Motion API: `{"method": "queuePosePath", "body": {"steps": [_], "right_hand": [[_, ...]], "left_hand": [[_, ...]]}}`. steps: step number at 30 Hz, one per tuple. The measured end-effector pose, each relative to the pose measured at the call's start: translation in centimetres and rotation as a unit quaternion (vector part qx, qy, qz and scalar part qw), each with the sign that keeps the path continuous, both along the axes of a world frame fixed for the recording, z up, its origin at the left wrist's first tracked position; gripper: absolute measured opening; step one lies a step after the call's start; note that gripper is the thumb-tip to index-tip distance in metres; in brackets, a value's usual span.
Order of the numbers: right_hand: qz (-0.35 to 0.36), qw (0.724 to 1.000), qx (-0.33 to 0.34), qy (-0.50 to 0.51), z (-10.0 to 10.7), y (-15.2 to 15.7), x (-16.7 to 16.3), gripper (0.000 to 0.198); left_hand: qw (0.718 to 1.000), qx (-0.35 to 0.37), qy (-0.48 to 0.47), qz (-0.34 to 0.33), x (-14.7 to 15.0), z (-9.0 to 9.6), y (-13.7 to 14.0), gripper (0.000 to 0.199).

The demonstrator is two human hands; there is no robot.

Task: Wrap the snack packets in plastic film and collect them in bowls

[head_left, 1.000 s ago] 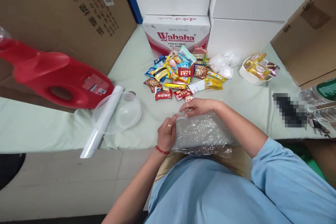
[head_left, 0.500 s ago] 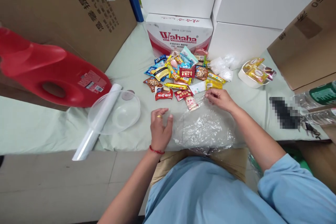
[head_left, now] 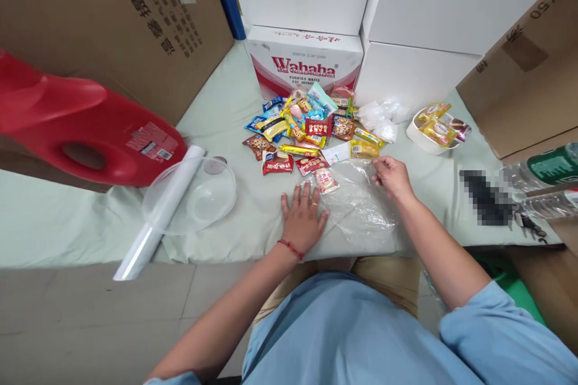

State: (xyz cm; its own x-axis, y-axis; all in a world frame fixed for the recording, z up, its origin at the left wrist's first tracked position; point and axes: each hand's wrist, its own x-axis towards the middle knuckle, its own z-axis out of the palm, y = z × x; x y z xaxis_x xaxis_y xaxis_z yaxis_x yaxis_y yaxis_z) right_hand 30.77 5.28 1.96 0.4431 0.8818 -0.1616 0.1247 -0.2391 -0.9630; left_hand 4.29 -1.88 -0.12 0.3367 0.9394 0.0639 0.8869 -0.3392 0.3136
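A clear plastic bag (head_left: 361, 210) lies spread on the cloth-covered table in front of me. My right hand (head_left: 392, 178) pinches its upper right edge between thumb and fingers. Flat on the bag's left side rests my left hand (head_left: 303, 219), fingers spread and holding nothing. Just beyond its fingertips is a small pink-and-white snack packet (head_left: 326, 180). Behind that, a heap of wrapped snacks (head_left: 295, 123) in red, yellow, blue and brown wrappers spreads toward the Wahaha box.
At left stand a big red jug (head_left: 90, 126), a clear plastic lid (head_left: 217, 186) and a rolled plastic sheet (head_left: 149, 234). Crumpled clear bags (head_left: 383, 120) and a white bowl of snacks (head_left: 427, 139) sit right of the heap. Bottles (head_left: 548, 168) lie far right. A Wahaha box (head_left: 307, 63) stands behind.
My left hand has moved right and come down flat, fingers spread. My right hand has drawn the bag's edge to the right, and the bag lies flatter.
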Motion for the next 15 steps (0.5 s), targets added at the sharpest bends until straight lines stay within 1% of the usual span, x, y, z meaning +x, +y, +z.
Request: {"method": "queuePosePath", "body": {"steps": [2, 4, 7, 9, 11, 12, 13, 14, 15], "right_hand": [[0.0, 1.0, -0.003, -0.03, -0.6, -0.2, 1.2, 0.028], [0.003, 0.998, -0.004, -0.061, -1.0, 0.0, 2.4, 0.026], [0.023, 0.991, -0.023, -0.133, -0.5, 0.7, 4.1, 0.029], [0.012, 0.972, -0.028, -0.233, 0.7, 0.6, 4.5, 0.039], [-0.016, 0.94, 0.012, -0.342, 2.4, -0.6, 3.9, 0.045], [-0.017, 0.925, 0.041, -0.378, 3.2, -1.6, 3.1, 0.043], [-0.001, 0.914, 0.072, -0.398, 3.9, -2.8, 2.0, 0.037], [0.053, 0.912, 0.082, -0.398, 4.4, -4.2, 0.7, 0.031], [0.121, 0.913, 0.078, -0.382, 4.6, -5.6, -0.8, 0.027]], "left_hand": [[0.999, -0.013, 0.02, -0.024, -1.4, -0.1, 0.4, 0.063], [0.998, -0.013, 0.024, -0.049, -2.7, 0.0, 0.3, 0.063], [0.999, -0.005, 0.018, -0.047, -3.7, 0.3, -0.6, 0.059], [0.999, 0.002, 0.012, -0.034, -3.8, 0.5, -1.6, 0.056], [1.0, 0.013, 0.008, -0.021, -3.8, 0.8, -2.5, 0.054], [1.0, 0.019, 0.006, -0.018, -3.8, 0.9, -2.8, 0.053], [1.0, 0.023, 0.005, -0.016, -3.9, 1.1, -3.1, 0.053], [1.0, 0.023, 0.005, -0.017, -4.0, 1.3, -3.2, 0.052], [1.0, 0.021, 0.005, -0.022, -4.1, 1.5, -3.2, 0.051]]}}
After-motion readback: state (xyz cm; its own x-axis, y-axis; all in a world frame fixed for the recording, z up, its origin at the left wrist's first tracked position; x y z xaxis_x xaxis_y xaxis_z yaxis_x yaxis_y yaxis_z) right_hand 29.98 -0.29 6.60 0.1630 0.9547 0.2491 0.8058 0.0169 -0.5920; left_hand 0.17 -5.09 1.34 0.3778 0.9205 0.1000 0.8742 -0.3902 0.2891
